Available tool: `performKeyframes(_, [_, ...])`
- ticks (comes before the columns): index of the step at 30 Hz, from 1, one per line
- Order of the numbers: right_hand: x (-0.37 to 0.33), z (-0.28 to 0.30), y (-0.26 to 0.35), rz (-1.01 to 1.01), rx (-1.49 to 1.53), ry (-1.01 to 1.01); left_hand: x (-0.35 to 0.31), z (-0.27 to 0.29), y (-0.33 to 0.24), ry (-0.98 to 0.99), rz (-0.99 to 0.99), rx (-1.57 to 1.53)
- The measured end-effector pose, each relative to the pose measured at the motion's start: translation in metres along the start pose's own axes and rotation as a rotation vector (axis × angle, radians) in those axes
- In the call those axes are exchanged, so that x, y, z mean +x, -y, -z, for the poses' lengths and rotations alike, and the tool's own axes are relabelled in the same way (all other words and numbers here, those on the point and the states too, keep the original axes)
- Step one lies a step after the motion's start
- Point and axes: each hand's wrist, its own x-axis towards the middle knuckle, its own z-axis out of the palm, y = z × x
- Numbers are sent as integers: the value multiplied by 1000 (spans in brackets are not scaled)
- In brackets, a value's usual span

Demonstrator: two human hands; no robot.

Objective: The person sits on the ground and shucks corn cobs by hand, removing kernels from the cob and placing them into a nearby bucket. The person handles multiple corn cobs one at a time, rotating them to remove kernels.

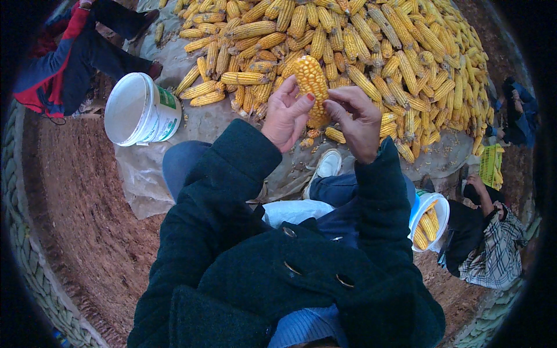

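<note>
Between my two hands, above my lap, stands a yellow corn cob (310, 81), upright and bare of husk. My left hand (286, 115) grips its left side, with the thumb pressed on the kernels. At its lower right edge my right hand (358, 119) pinches with bent fingers; whether a loose kernel is in that pinch is hidden. Just beyond both hands rises a big heap of corn cobs (400, 64), lying on a grey sheet (165, 55).
A white bucket (130, 110) lies tipped at my left. By my right knee, another white bucket (441, 214) holds some cobs. Farther right is a yellow-green crate (491, 165). Other people sit around the heap: one in a red and navy jacket (46, 81), another in checked cloth (493, 249).
</note>
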Motion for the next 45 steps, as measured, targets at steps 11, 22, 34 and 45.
performKeyframes(11, [1, -2, 6, 45, -77, -40, -1, -5, -3, 5, 38, 18])
performKeyframes(22, [-2, -2, 5, -109, 161, -193, 0, -5, -7, 1, 18, 8])
performKeyframes(34, [-1, 2, -2, -39, 226, -203, -1, -1, -5, -31, 54, 1])
performKeyframes(45, [1, 0, 3, 58, 126, -128, -1, 4, -3, -1, 136, -52])
